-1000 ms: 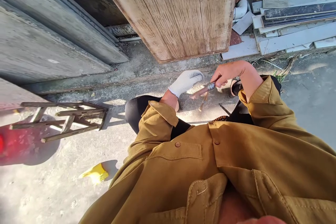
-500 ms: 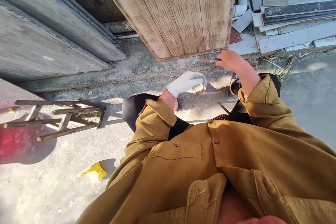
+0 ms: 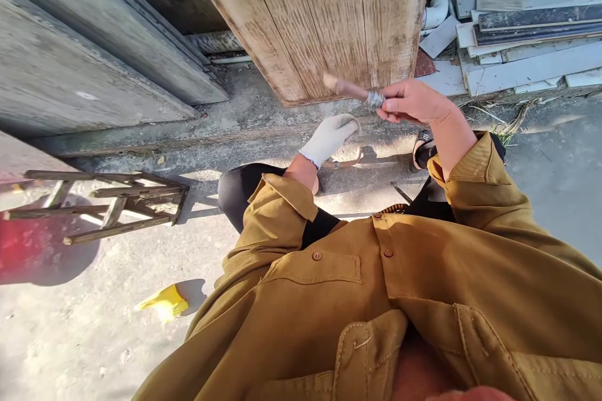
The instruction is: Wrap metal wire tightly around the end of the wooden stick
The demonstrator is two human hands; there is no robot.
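My bare right hand [image 3: 414, 101] is closed round the end of a brown wooden stick [image 3: 352, 89]. Silver wire [image 3: 375, 99] is wound about the stick beside my fingers, and its far end is pale and slightly blurred. The stick points left, in front of the lower edge of a worn wooden panel [image 3: 324, 31]; I cannot tell whether they touch. My left hand [image 3: 330, 138], in a white knit glove, is curled below the panel's bottom edge. A thin pale edge shows at its fingertips, too small to name.
A small wooden stool [image 3: 117, 203] lies at the left near a blurred red object [image 3: 28, 244]. Something yellow [image 3: 165, 302] rests on the concrete. Stacked boards [image 3: 536, 44] and a white pipe elbow [image 3: 437, 10] are at the upper right. Grey planks [image 3: 94, 62] stand upper left.
My right hand has lifted the stick and swung its pale tip up and left, in front of the panel. My left hand has shifted slightly up and left.
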